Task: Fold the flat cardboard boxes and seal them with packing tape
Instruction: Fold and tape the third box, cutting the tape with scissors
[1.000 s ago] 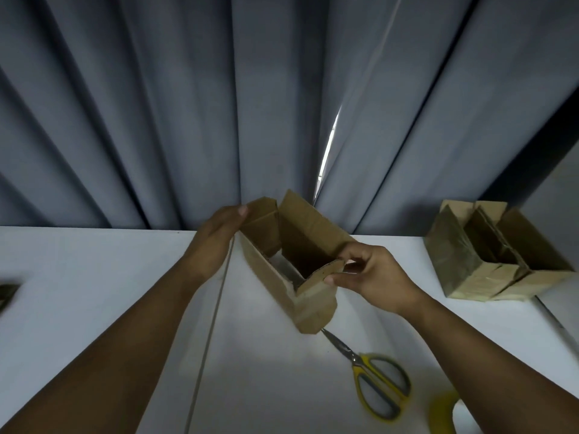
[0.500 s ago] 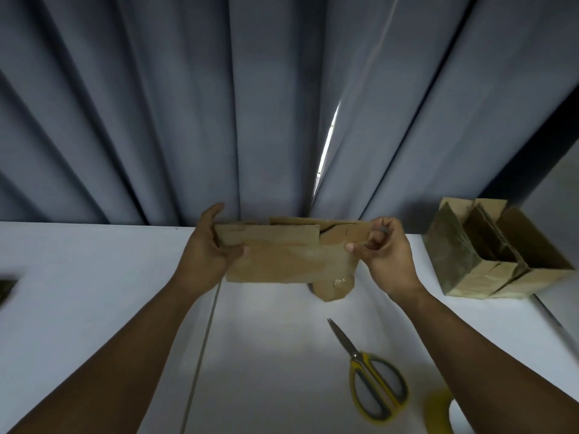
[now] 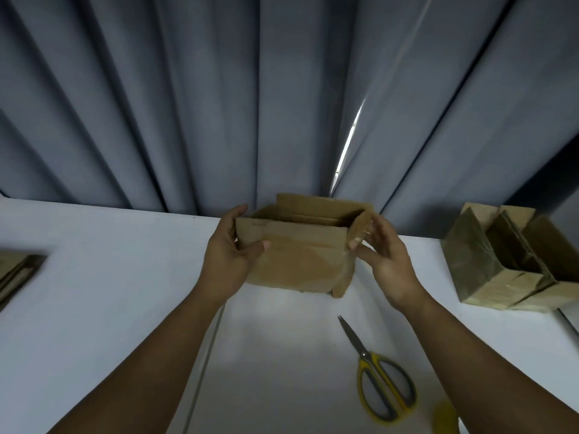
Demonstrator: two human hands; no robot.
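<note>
A small brown cardboard box (image 3: 300,261) is held upright above the white table (image 3: 103,308), its top open and its long side facing me. My left hand (image 3: 228,261) grips the box's left end, thumb on the front face and fingers behind. My right hand (image 3: 383,261) is at the right end, its fingertips pinching the small side flap (image 3: 358,228), which stands up at an angle. Glossy tape shows on the box's lower front. The yellow tape roll (image 3: 445,421) peeks in at the bottom edge.
Yellow-handled scissors (image 3: 379,383) lie on the table below my right hand. A folded, taped box (image 3: 501,261) with open top flaps stands at the right. Flat cardboard (image 3: 18,274) lies at the left edge. Grey curtains (image 3: 219,104) hang behind the table.
The box has been turned from end-on to long side facing me, then tipped so its open top shows. My right hand moved from the top edge to the right side flap.
</note>
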